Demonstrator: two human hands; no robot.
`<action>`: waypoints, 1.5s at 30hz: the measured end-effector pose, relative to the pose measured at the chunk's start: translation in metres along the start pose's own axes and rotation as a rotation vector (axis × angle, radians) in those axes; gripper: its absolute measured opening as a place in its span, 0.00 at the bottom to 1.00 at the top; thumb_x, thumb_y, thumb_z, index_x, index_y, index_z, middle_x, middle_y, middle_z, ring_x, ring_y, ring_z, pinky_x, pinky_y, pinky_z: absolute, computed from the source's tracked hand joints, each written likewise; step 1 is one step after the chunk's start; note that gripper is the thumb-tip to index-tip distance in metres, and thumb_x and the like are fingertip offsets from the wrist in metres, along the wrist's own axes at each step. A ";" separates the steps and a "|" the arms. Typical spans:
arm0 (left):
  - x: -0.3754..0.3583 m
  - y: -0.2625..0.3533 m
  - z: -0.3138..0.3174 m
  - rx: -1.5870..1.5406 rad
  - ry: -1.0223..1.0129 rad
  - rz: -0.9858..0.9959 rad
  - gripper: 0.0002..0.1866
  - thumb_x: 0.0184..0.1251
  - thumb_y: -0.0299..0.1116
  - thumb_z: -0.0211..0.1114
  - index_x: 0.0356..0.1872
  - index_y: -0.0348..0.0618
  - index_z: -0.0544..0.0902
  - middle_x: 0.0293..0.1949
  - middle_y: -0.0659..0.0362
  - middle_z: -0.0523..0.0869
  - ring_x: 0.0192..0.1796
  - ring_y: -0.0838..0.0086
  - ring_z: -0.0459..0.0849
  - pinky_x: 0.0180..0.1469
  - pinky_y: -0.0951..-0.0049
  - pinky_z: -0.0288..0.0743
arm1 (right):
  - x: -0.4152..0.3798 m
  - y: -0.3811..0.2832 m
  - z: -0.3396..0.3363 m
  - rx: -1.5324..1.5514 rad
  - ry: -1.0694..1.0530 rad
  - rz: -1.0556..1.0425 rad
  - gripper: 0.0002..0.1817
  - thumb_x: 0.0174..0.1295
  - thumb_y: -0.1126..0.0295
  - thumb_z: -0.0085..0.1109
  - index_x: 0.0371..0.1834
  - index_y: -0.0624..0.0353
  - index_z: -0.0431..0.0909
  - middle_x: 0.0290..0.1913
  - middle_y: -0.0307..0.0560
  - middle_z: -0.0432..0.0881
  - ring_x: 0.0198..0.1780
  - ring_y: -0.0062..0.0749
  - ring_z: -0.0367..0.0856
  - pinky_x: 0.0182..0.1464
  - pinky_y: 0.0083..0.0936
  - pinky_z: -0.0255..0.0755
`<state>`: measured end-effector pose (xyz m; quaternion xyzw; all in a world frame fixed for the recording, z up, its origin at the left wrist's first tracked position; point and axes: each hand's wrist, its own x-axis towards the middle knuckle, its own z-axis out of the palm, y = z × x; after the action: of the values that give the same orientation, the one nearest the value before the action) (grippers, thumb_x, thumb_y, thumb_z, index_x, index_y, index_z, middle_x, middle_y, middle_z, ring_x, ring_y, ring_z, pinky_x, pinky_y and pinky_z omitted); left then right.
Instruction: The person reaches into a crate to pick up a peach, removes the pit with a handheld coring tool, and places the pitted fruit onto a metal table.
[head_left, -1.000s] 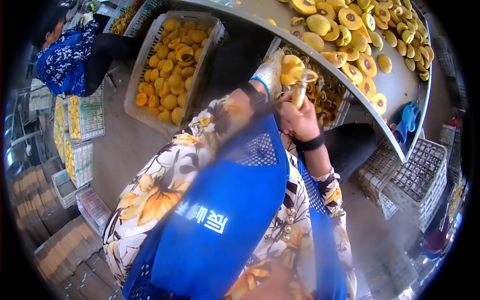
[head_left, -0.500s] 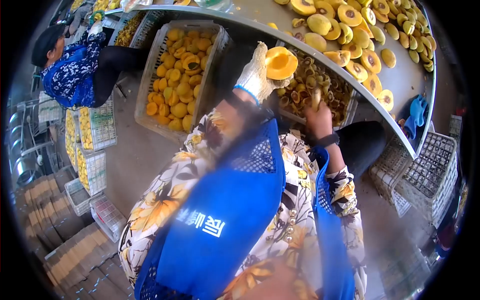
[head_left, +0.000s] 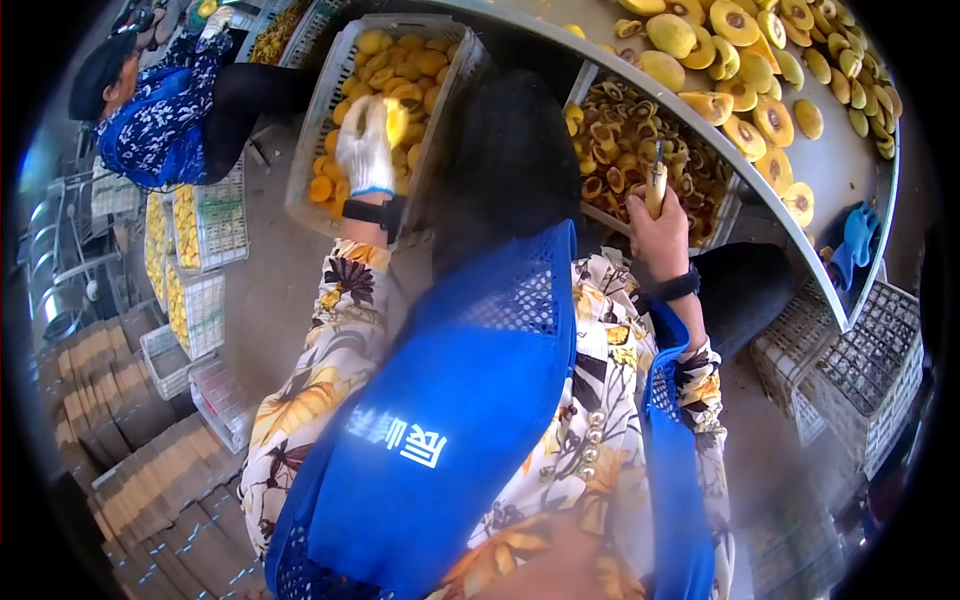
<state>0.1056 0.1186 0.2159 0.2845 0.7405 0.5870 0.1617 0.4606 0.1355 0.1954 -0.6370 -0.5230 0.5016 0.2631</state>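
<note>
The gloved left hand (head_left: 365, 145) closes on a whole peach (head_left: 395, 118) in the still well-filled crate (head_left: 322, 100) at far left, the right hand (head_left: 655, 220) grips a knife (head_left: 656, 180), and many cut halves (head_left: 760, 75) already lie on the worktop (head_left: 850, 190).

I count two hands of mine: the gloved left hand (head_left: 366, 146) and the bare right hand (head_left: 655, 228), which grips one knife (head_left: 656, 184). Two crates sit near them, one of whole fruit (head_left: 322, 100), one of pits (head_left: 725, 215). One co-worker (head_left: 160, 100).
</note>
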 end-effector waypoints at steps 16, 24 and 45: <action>-0.010 0.095 0.137 0.455 -0.514 0.806 0.15 0.56 0.46 0.58 0.37 0.48 0.81 0.39 0.55 0.82 0.41 0.58 0.80 0.43 0.66 0.74 | -0.003 0.008 0.001 -0.031 0.091 -0.285 0.09 0.55 0.70 0.57 0.36 0.62 0.71 0.16 0.38 0.72 0.11 0.17 0.66 0.15 0.18 0.60; -0.040 0.131 0.322 1.037 -0.919 0.891 0.26 0.51 0.51 0.58 0.51 0.50 0.71 0.52 0.53 0.75 0.54 0.62 0.75 0.53 0.62 0.70 | -0.026 0.001 -0.027 -0.061 0.133 -0.152 0.16 0.56 0.65 0.57 0.44 0.61 0.71 0.22 0.47 0.76 0.22 0.33 0.75 0.24 0.25 0.68; -0.130 0.107 0.164 -0.432 -1.183 -0.346 0.24 0.69 0.50 0.44 0.50 0.39 0.73 0.45 0.58 0.78 0.48 0.76 0.76 0.52 0.77 0.69 | 0.024 -0.035 -0.021 0.029 0.271 -0.262 0.20 0.52 0.64 0.62 0.46 0.61 0.71 0.27 0.44 0.79 0.23 0.29 0.76 0.26 0.24 0.70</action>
<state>0.3268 0.1825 0.2638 0.3974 0.4272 0.4325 0.6874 0.4649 0.1731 0.2238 -0.6211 -0.5541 0.3801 0.4033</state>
